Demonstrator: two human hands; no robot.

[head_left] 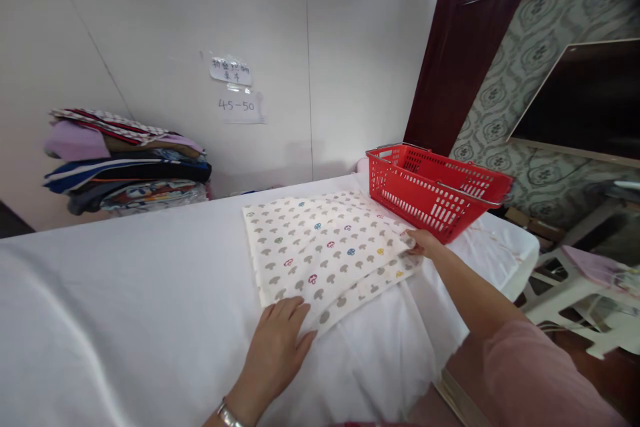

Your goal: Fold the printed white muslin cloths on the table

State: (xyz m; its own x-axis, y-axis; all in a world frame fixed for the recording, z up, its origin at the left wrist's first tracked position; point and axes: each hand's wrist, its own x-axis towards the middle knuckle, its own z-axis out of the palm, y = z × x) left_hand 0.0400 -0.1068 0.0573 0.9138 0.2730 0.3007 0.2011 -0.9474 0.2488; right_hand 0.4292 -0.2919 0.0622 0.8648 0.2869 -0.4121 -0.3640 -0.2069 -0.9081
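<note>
- the left hand point(277, 340) lies flat, fingers spread and unclenched, pressing down on the near corner of the mushroom-print cloth point(325, 250); it pins the cloth and does not grip it.
- the right hand point(424, 242) reaches out to the cloth's far right corner, fingertips on the edge; it looks like a light pinch of the layers there, though the grip itself is partly hidden.
- the cloth is folded into a rough rectangle, lying flat on the white sheet point(125, 307) that covers the table, with a lower layer peeking out along the near edge.
- it looks thin, light and limp, likely to sag or unfold if lifted by one point; corners and folded edges are the sound places to take hold, both at once.
- a red basket point(435, 187) stands just beyond the right hand, touching or just beside the cloth's far corner.
- a stack of folded fabrics point(125, 160) sits well apart on the left, against the wall, under two paper notes point(235, 90).
</note>
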